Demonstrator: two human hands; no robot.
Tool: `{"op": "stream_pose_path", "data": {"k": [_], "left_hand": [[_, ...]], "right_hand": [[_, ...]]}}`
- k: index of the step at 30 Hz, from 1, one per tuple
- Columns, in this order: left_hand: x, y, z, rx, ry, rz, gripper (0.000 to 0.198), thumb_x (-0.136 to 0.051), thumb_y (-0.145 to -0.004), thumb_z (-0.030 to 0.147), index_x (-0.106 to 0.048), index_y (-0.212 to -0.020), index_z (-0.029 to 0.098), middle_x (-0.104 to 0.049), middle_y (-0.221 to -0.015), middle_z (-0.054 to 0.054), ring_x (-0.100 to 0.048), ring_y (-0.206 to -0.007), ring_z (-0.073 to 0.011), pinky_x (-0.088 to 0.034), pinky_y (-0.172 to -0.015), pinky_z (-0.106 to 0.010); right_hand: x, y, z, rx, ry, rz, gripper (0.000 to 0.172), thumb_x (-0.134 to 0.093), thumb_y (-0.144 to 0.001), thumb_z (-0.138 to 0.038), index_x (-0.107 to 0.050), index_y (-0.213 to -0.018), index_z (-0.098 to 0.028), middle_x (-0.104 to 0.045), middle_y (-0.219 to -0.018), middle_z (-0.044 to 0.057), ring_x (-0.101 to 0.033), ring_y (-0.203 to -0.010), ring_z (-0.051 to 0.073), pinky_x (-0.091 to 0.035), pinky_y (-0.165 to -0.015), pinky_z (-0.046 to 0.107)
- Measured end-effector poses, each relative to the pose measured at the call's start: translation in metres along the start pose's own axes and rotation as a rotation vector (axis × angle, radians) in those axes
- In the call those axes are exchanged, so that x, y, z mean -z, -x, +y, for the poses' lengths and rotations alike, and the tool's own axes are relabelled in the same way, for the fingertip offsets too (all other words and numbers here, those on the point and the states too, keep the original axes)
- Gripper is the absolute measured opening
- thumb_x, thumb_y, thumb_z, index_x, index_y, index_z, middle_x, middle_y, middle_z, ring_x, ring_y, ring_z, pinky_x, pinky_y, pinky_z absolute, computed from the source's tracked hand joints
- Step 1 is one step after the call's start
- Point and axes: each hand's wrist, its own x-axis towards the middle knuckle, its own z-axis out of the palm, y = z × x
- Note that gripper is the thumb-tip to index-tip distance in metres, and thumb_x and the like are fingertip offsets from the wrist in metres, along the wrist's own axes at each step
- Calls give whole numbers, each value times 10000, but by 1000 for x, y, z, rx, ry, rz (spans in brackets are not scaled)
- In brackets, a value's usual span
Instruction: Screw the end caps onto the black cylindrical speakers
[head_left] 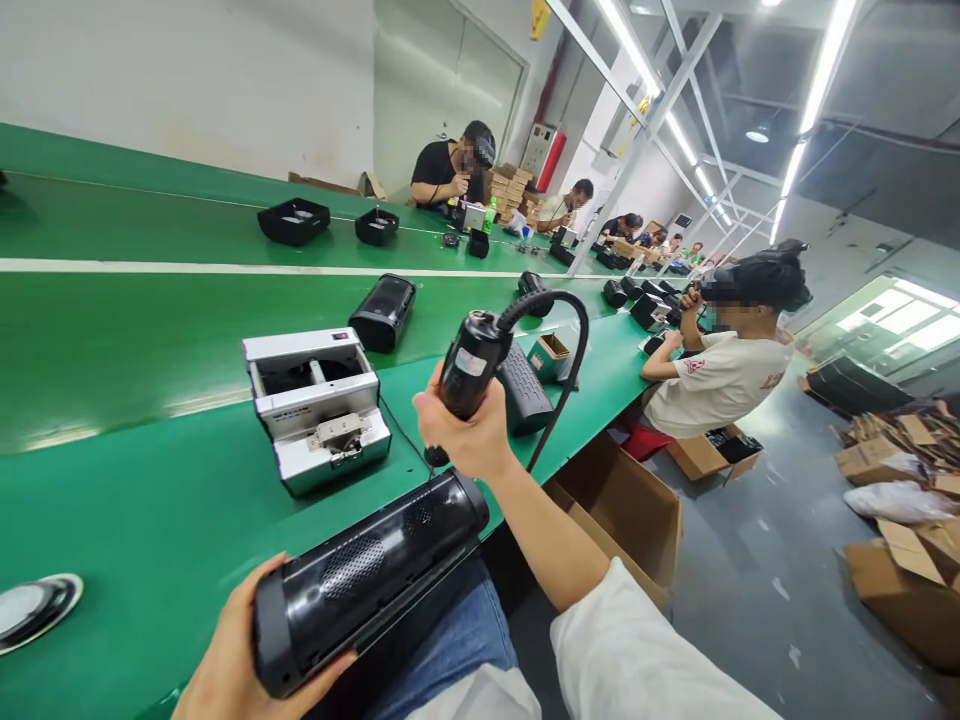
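Note:
My left hand (247,650) grips the near end of a long black plastic housing (360,575) with perforated patches, tilted over the table edge and my lap. In my right hand (480,425) is a black electric screwdriver (471,365), its cord curling from the top. The tool's lower end is near the housing's far end; I cannot tell whether they touch. Just beyond the housing stands a silver-and-black box-shaped device (319,405) with a metal bracket on its front. A ribbed black panel (523,392) lies behind my right hand.
Black housings (384,312) and a small open green box (549,352) stand on the green table (150,500). A round silver-rimmed part (41,610) lies at left. Below the edge sits an open carton (630,500). A co-worker (720,360) sits at right; other people work farther back.

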Motion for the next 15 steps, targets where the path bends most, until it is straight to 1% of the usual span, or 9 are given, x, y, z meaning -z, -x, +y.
{"op": "stream_pose_path", "data": {"k": [2,5,6,8,10,11,13,15], "left_hand": [[4,0,1,-57,-17,-41,924,-794,-856,695,-398,-1643,415,-652,-1539,-101,-769,-1282,-498,-639,-1105,-768],[10,2,4,-146,-20,-116,959,-862,-875,561,-361,-1656,317,-632,-1566,-151,-737,-1378,-451,-622,-1169,-682],[12,3,5,-164,-10,-135,986,-888,-865,527,-350,-1659,300,-618,-1586,-165,-717,-1415,-440,-609,-1193,-660],[15,3,8,-169,6,-160,1056,-937,-839,468,-318,-1675,288,-568,-1643,-189,-666,-1487,-433,-573,-1242,-643],[16,3,12,-160,21,-171,1113,-975,-811,418,-298,-1685,289,-529,-1679,-204,-625,-1532,-437,-544,-1270,-648],[16,3,14,-154,28,-172,1131,-989,-801,399,-294,-1687,291,-516,-1688,-208,-611,-1546,-439,-535,-1277,-651],[16,4,17,-144,44,-174,1151,-1003,-791,372,-289,-1690,296,-504,-1697,-209,-594,-1560,-441,-529,-1283,-653],[16,5,18,-139,55,-178,1167,-1012,-786,364,-281,-1693,301,-501,-1696,-207,-590,-1562,-440,-529,-1283,-652]], "right_hand": [[1,2,-4,4,3,-8,533,-983,-769,-583,-587,-916,-258,-586,-586,-91,-513,-414,117,-456,-429,291],[0,4,-22,9,-44,-79,497,-1010,-761,-474,-628,-984,-248,-606,-595,-103,-538,-419,110,-473,-439,266],[-2,2,-30,51,-61,-90,460,-999,-781,-437,-644,-1007,-251,-598,-593,-112,-533,-419,104,-467,-440,255],[-8,-7,-45,267,-74,-90,330,-925,-869,-348,-677,-1070,-265,-572,-592,-122,-495,-401,98,-439,-417,256],[-22,-19,-56,466,-125,-16,260,-877,-892,-265,-676,-1057,-286,-541,-599,-124,-460,-390,97,-402,-396,265],[-31,-26,-58,526,-147,23,246,-861,-892,-247,-661,-1027,-296,-521,-599,-125,-448,-389,97,-391,-392,269],[-52,-39,-55,571,-153,75,246,-839,-895,-278,-602,-954,-305,-475,-583,-128,-439,-390,99,-391,-398,273],[-72,-49,-42,548,-105,75,269,-820,-913,-360,-556,-924,-306,-449,-568,-130,-451,-400,103,-426,-425,282]]}}
